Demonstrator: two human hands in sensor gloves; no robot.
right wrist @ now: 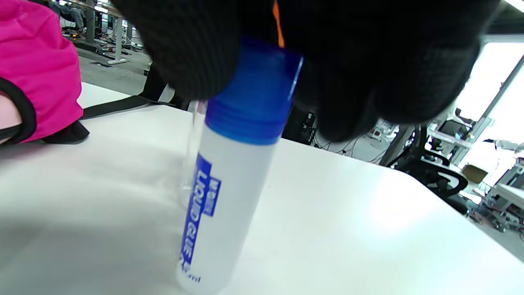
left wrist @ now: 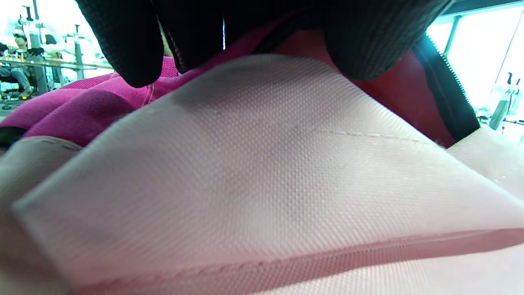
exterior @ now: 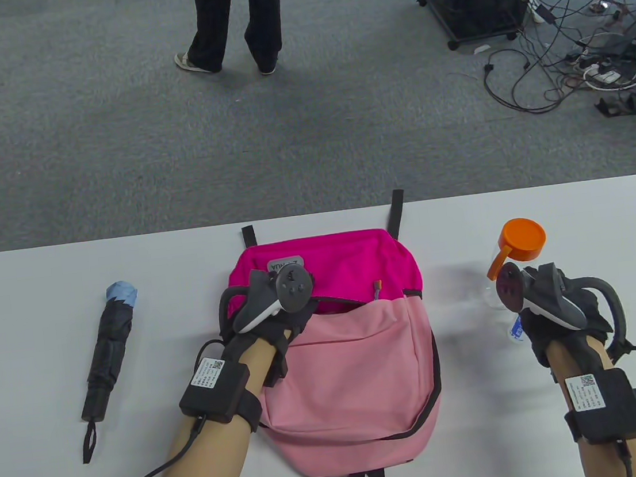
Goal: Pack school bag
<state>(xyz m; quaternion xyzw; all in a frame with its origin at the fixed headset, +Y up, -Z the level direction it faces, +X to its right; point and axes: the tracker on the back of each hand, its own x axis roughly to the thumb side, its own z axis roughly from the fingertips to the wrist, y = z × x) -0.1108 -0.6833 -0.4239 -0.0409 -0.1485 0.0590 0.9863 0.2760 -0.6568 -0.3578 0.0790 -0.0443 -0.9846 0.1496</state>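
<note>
The pink school bag (exterior: 362,360) lies flat mid-table, magenta top away from me, its zip open across the middle. My left hand (exterior: 296,316) grips the fabric at the left end of that opening. The left wrist view shows its fingertips (left wrist: 139,61) pinching the pale pink flap (left wrist: 262,164). My right hand (exterior: 527,314) stands right of the bag and grips a white liquid glue bottle (right wrist: 229,184) by its blue cap (right wrist: 258,98). The bottle is slightly tilted, with its base on the table. Its label peeks out under the hand (exterior: 516,331).
A clear water bottle with an orange cap (exterior: 522,238) stands just beyond my right hand. A folded black umbrella (exterior: 109,351) lies at the left of the white table (exterior: 24,298). Beyond the far edge a person's legs (exterior: 231,23) stand on the carpet.
</note>
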